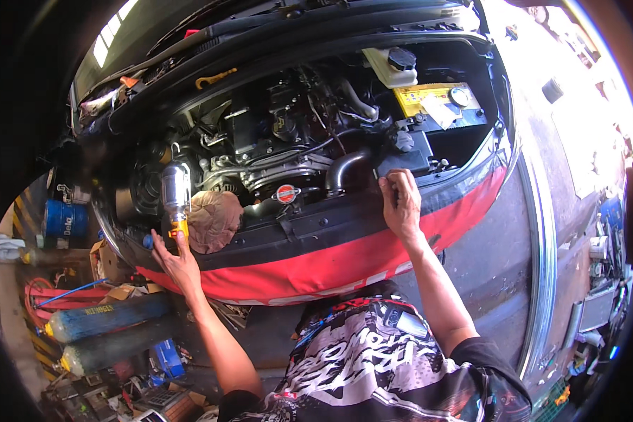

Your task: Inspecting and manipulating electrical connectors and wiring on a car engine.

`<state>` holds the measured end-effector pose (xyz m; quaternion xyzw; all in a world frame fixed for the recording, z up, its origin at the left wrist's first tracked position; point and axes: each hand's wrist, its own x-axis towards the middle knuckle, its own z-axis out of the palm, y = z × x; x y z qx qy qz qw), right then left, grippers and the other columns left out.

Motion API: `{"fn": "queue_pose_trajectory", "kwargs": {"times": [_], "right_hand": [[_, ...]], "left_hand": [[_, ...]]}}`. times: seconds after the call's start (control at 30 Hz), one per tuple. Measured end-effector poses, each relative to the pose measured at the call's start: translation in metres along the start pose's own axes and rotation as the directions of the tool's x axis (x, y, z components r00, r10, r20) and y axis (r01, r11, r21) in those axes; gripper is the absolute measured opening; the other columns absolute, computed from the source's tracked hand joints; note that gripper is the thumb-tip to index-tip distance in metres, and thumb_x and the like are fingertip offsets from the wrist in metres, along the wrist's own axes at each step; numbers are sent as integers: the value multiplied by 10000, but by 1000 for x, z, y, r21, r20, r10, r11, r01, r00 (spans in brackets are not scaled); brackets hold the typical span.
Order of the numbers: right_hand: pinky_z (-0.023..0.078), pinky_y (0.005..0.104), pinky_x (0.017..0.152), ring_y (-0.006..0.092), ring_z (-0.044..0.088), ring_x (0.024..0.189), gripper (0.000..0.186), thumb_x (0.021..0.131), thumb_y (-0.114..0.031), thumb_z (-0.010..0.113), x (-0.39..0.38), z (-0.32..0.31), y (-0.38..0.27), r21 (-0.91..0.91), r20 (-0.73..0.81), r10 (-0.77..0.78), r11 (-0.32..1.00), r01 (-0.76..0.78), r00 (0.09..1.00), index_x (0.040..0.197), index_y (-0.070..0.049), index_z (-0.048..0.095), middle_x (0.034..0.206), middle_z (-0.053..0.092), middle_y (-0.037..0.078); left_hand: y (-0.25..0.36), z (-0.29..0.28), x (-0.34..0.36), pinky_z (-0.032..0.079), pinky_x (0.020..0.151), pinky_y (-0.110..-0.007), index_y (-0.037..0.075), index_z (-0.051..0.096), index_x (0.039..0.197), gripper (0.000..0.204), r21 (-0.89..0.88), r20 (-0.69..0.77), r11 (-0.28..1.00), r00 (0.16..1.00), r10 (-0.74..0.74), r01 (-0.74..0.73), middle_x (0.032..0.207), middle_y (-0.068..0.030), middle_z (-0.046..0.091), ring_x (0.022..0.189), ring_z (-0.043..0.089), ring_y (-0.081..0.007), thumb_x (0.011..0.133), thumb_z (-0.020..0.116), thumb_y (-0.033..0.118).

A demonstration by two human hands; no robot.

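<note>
My left hand (178,264) is at the front left edge of the engine bay with its fingers spread. Its thumb side meets the orange handle of a silver caged work light (176,188), which points up into the bay; I see no fingers wrapped round it. Beside the light lies a crumpled brown cloth (216,221). My right hand (402,205) is raised over the front right edge, fingers curled together near a black box (404,153). Whatever they hold, if anything, is too small to name. Between the hands sits a red-topped radiator cap (286,194).
A red and black cover (316,271) drapes the car's front. The battery (439,105) has a yellow top, next to a white reservoir (392,67). Gas cylinders (109,316), a blue drum (66,218) and clutter stand left. A metal floor rail (541,267) runs along the right.
</note>
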<state>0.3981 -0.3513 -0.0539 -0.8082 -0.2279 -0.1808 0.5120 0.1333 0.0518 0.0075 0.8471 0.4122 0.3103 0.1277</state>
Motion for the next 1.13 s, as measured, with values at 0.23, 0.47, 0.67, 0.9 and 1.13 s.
{"fn": "queue_pose_trajectory", "kwargs": {"times": [0.23, 0.47, 0.67, 0.9, 1.13], "right_hand": [[558, 409, 853, 358, 677, 1006, 161, 971, -25, 736, 14, -49, 21, 159, 150, 99, 980, -123, 984, 1129, -27, 706, 1124, 660, 156], [557, 466, 903, 399, 666, 1043, 308, 917, 2, 751, 50, -108, 78, -187, 28, 5, 982, 0, 1000, 1210, -41, 670, 1172, 661, 177], [561, 430, 860, 348, 683, 954, 283, 870, 6, 770, 58, -106, 76, -188, 115, -57, 979, 78, 992, 1139, -4, 681, 1066, 700, 164], [564, 409, 830, 318, 702, 911, 318, 825, 21, 786, 61, -106, 83, -123, 123, -24, 992, 39, 992, 1130, 8, 697, 1021, 709, 156], [563, 390, 810, 301, 710, 895, 280, 845, -35, 801, 63, -107, 88, -139, 175, 6, 990, 18, 985, 1112, -17, 718, 1023, 719, 139]], "left_hand": [[123, 14, -32, 507, 1045, -494, 11, 591, 1488, 464, 6, -203, 936, 916, 347, -353, 1365, -212, 648, 1200, 656, -386, 1062, 670, 178], [279, 42, -14, 554, 964, -414, 29, 652, 1428, 393, -287, 59, 854, 882, 468, -434, 1205, -154, 700, 1078, 703, -289, 1037, 668, 66], [434, 111, 42, 563, 935, -392, 45, 755, 1258, 279, -413, 135, 541, 538, 832, -733, 1131, -135, 733, 1052, 718, -301, 979, 747, 56], [535, 209, 125, 555, 862, -412, 95, 818, 1114, 204, -225, 72, 296, 287, 955, -928, 1007, -70, 660, 957, 652, -278, 922, 761, 57], [565, 233, 147, 534, 914, -418, 133, 837, 1092, 240, -166, 227, 145, 105, 968, -975, 1032, -51, 649, 1001, 637, -269, 872, 805, 45]]}}
